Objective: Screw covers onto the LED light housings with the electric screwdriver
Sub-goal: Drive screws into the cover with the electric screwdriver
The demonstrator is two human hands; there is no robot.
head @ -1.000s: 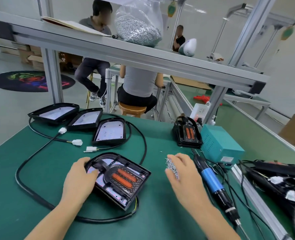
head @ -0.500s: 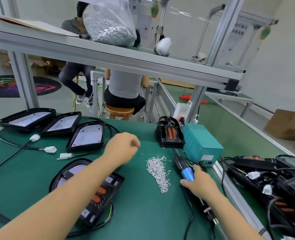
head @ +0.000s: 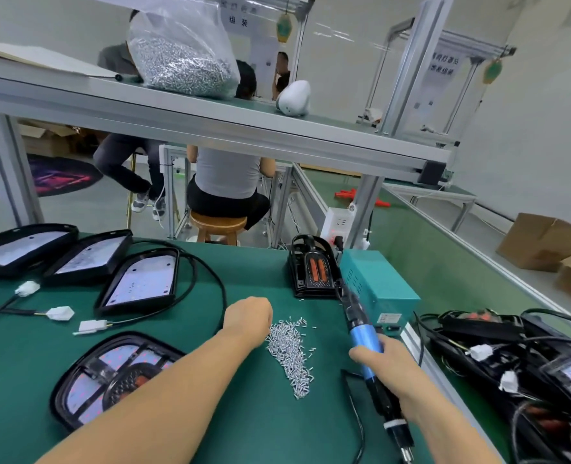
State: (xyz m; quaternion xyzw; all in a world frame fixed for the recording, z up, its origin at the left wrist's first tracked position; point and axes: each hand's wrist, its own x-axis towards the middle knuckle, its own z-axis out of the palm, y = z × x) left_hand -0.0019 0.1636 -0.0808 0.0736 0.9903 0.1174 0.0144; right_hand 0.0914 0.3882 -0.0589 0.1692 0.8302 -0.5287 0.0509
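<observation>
while the right hand (head: 391, 370) clasps the blue-barrelled electric screwdriver (head: 366, 346), the curled left hand (head: 249, 318) reaches the loose heap of small silver screws (head: 289, 353), likely picking one; whether it holds any, i cannot tell.

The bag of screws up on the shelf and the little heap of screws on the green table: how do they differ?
The bag of screws sits on the upper shelf; the heap of screws lies on the green table. The bag of screws is held in clear plastic; the heap of screws is loose and spread out. The bag holds far more. Both are small silvery screws.
</observation>
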